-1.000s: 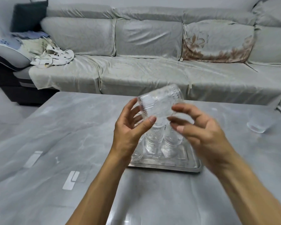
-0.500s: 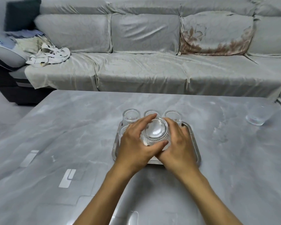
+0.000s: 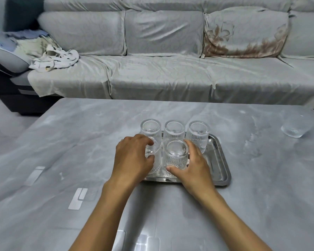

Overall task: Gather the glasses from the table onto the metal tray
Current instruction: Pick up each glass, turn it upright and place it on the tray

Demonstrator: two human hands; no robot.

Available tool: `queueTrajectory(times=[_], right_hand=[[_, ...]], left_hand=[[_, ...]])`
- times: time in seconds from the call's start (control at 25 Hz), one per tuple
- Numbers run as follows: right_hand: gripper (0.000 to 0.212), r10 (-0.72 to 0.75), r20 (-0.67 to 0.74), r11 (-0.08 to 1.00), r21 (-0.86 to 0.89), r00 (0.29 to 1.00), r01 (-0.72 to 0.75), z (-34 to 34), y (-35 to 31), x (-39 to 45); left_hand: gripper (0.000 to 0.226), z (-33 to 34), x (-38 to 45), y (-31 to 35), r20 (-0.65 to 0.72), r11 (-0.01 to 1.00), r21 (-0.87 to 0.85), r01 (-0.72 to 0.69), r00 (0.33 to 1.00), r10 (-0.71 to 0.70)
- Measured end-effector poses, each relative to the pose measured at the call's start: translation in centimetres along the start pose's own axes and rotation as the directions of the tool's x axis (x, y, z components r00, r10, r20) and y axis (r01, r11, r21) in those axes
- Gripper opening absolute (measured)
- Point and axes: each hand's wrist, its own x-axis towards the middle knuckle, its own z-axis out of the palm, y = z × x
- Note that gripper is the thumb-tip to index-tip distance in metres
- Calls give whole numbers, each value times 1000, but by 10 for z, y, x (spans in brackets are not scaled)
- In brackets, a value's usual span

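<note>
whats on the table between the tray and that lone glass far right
Nothing: in the head view the grey table is bare between the metal tray and the lone glass, showing only pale marbling.

**Ribbed glasses sitting upside down on the metal tray**

A metal tray (image 3: 219,165) is lying on the grey marbled counter (image 3: 80,142), carrying five ribbed glasses, all standing upside down. Three are lining the far row: the far-left glass (image 3: 150,130), the far-middle glass (image 3: 174,132) and the far-right glass (image 3: 198,134). The left hand (image 3: 132,160) is wrapping around the near-left glass (image 3: 155,160), largely hiding it. The right hand (image 3: 196,169) is cupping the near-middle glass (image 3: 176,158), thumb and fingers touching its sides. One loose glass (image 3: 295,130) is lying well apart near the counter's right edge. A grey covered sofa (image 3: 170,73) is standing behind, with crumpled cloth (image 3: 54,59) on its left end.
</note>
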Motion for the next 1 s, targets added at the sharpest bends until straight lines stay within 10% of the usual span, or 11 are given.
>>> queueTrajectory(times=[0.6,0.76,1.0], right_hand=[[75,-104,-28,993,-53,994,102,-6,1,-6],[57,-106,-259,993,27,960,117,-51,1,5],[54,64,-384,963,-218,921,-158,-183,96,48]], left_hand=[[40,-6,4,2,46,1000,1,13,999,-13],[54,5,16,48,-87,987,-130,-99,992,88],[83,65,7,143,56,931,-195,-309,944,325]])
